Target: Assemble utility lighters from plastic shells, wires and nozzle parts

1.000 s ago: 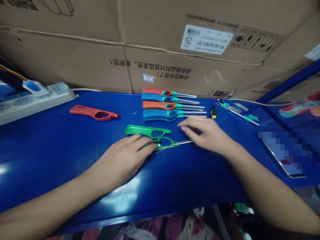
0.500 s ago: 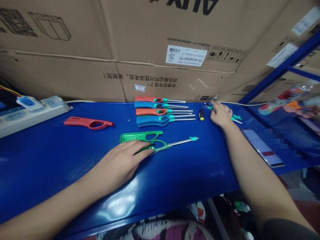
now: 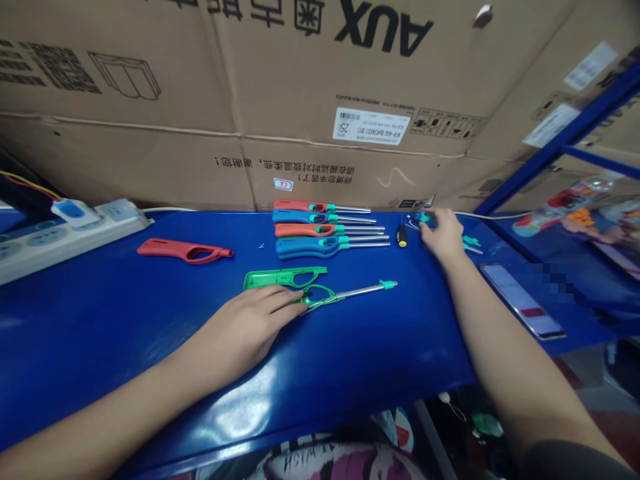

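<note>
On the blue table, my left hand [image 3: 253,325] is closed over the handle end of an opened green gas lighter [image 3: 325,293], hiding that end. Thin wires and a metal tube [image 3: 361,291] with a teal tip stretch to the right from it. Just behind lies a green shell half [image 3: 270,278]. At the back right, my right hand [image 3: 443,235] has its fingers bent down among small teal parts [image 3: 424,217]; what is between its fingertips is hidden. A black and yellow screwdriver [image 3: 402,236] lies just left of that hand.
Several red and blue lighters [image 3: 306,248] lie in a row behind the green pieces. A red shell half [image 3: 183,251] is at left, near a white power strip [image 3: 70,237]. A phone [image 3: 523,301] lies at right. A cardboard box [image 3: 300,80] stands behind.
The camera view has tilted slightly upward. My right hand stays over the small teal parts, its fingers shifted a little. My left hand remains on the green lighter.
</note>
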`<action>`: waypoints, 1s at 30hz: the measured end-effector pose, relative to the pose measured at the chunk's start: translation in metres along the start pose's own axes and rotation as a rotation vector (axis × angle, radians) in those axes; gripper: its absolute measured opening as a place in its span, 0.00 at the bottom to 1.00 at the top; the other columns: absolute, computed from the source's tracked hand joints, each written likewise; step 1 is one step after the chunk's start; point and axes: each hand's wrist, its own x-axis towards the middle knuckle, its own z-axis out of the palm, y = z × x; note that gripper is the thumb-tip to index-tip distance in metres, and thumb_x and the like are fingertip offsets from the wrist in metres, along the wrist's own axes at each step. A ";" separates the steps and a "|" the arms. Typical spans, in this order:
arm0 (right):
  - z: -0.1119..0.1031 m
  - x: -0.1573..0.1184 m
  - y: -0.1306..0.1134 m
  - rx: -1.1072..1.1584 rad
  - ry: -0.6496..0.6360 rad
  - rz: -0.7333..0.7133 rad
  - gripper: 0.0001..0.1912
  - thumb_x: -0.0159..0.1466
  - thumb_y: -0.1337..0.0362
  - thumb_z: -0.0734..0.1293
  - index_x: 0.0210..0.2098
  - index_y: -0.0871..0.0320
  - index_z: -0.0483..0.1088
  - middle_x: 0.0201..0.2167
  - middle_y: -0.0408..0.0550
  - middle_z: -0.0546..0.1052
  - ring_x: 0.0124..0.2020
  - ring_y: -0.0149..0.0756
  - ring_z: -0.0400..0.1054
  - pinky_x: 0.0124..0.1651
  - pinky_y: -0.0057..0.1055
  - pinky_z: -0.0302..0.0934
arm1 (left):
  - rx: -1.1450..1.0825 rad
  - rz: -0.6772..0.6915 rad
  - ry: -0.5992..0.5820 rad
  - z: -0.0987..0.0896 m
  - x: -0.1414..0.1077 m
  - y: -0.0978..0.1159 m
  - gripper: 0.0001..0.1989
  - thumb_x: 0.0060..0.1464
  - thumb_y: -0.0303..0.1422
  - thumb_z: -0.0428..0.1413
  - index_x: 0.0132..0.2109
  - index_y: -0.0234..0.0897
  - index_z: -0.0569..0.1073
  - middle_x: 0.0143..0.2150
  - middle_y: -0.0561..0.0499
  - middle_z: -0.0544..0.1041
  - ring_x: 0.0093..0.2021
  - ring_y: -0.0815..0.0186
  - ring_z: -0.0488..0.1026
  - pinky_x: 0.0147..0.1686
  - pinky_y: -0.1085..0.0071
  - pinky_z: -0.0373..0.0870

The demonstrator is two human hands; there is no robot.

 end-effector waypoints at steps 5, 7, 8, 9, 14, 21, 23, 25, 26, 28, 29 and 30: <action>-0.018 -0.004 -0.039 0.203 0.067 -0.167 0.19 0.60 0.64 0.66 0.51 0.59 0.69 0.47 0.57 0.77 0.45 0.46 0.74 0.52 0.44 0.69 | -0.065 -0.053 0.013 -0.007 0.002 0.006 0.19 0.65 0.25 0.48 0.59 0.40 0.73 0.57 0.48 0.78 0.55 0.56 0.76 0.51 0.56 0.77; -0.024 -0.017 -0.065 0.294 0.012 -0.284 0.14 0.61 0.62 0.67 0.47 0.55 0.71 0.44 0.51 0.79 0.43 0.42 0.75 0.50 0.40 0.70 | -0.099 -0.082 0.020 -0.009 0.003 0.009 0.17 0.65 0.27 0.49 0.58 0.40 0.74 0.55 0.48 0.79 0.54 0.57 0.76 0.51 0.57 0.77; -0.025 -0.026 -0.078 0.389 -0.051 -0.384 0.12 0.61 0.62 0.68 0.45 0.55 0.72 0.43 0.51 0.78 0.42 0.42 0.75 0.49 0.40 0.70 | -0.112 -0.096 0.022 -0.010 0.003 0.011 0.17 0.65 0.27 0.50 0.57 0.40 0.74 0.55 0.48 0.79 0.54 0.57 0.76 0.51 0.57 0.77; -0.027 -0.035 -0.090 0.469 -0.122 -0.456 0.10 0.62 0.62 0.68 0.43 0.55 0.73 0.42 0.51 0.78 0.41 0.41 0.74 0.47 0.39 0.70 | -0.123 -0.108 0.023 -0.010 0.004 0.011 0.17 0.65 0.28 0.50 0.57 0.40 0.74 0.54 0.48 0.79 0.54 0.57 0.76 0.52 0.57 0.77; -0.024 -0.081 -0.135 0.585 -0.496 -0.480 0.13 0.72 0.60 0.59 0.41 0.57 0.75 0.36 0.49 0.79 0.38 0.38 0.75 0.44 0.36 0.68 | -0.144 -0.146 0.036 -0.008 0.005 0.011 0.16 0.66 0.29 0.49 0.57 0.40 0.74 0.53 0.48 0.79 0.53 0.58 0.75 0.51 0.57 0.76; -0.026 -0.092 -0.139 0.177 -0.739 -0.533 0.23 0.74 0.55 0.56 0.64 0.57 0.63 0.60 0.56 0.74 0.57 0.51 0.71 0.55 0.47 0.67 | -0.153 -0.144 0.067 -0.002 0.006 0.005 0.13 0.67 0.31 0.52 0.55 0.41 0.75 0.51 0.49 0.79 0.51 0.59 0.76 0.50 0.59 0.76; -0.030 -0.087 -0.134 0.128 -0.741 -0.536 0.22 0.74 0.55 0.55 0.63 0.57 0.64 0.61 0.56 0.73 0.59 0.50 0.70 0.57 0.47 0.66 | -0.155 -0.149 0.076 -0.001 0.005 0.004 0.12 0.67 0.31 0.53 0.55 0.41 0.74 0.51 0.48 0.79 0.51 0.59 0.76 0.50 0.60 0.76; -0.034 -0.081 -0.129 0.100 -0.749 -0.549 0.19 0.73 0.58 0.57 0.58 0.56 0.67 0.55 0.54 0.76 0.53 0.47 0.73 0.52 0.44 0.68 | -0.160 -0.156 0.078 -0.001 0.004 0.004 0.12 0.67 0.31 0.53 0.55 0.40 0.75 0.51 0.48 0.79 0.51 0.59 0.76 0.49 0.60 0.76; -0.035 -0.079 -0.127 0.095 -0.747 -0.567 0.17 0.72 0.58 0.59 0.56 0.55 0.68 0.53 0.52 0.77 0.49 0.45 0.74 0.48 0.42 0.69 | -0.162 -0.163 0.076 -0.001 0.004 0.004 0.12 0.66 0.31 0.54 0.55 0.40 0.75 0.51 0.48 0.79 0.51 0.59 0.76 0.49 0.59 0.76; -0.036 -0.076 -0.124 0.101 -0.733 -0.623 0.14 0.70 0.60 0.62 0.53 0.54 0.69 0.50 0.51 0.76 0.43 0.42 0.74 0.43 0.38 0.68 | -0.168 -0.183 0.069 -0.002 0.003 0.004 0.12 0.66 0.31 0.54 0.55 0.39 0.75 0.50 0.47 0.79 0.51 0.58 0.76 0.49 0.58 0.76; -0.036 -0.075 -0.123 0.108 -0.729 -0.656 0.13 0.69 0.61 0.63 0.52 0.54 0.69 0.50 0.51 0.75 0.42 0.41 0.73 0.42 0.36 0.68 | -0.173 -0.196 0.067 -0.002 0.003 0.005 0.13 0.66 0.31 0.54 0.55 0.39 0.75 0.51 0.47 0.79 0.51 0.58 0.76 0.50 0.58 0.76; -0.035 -0.074 -0.122 0.113 -0.732 -0.689 0.11 0.69 0.61 0.63 0.50 0.54 0.70 0.50 0.51 0.74 0.41 0.39 0.73 0.41 0.35 0.67 | -0.185 -0.209 0.064 -0.003 0.004 0.005 0.13 0.65 0.31 0.54 0.55 0.38 0.75 0.51 0.46 0.79 0.51 0.57 0.75 0.51 0.57 0.76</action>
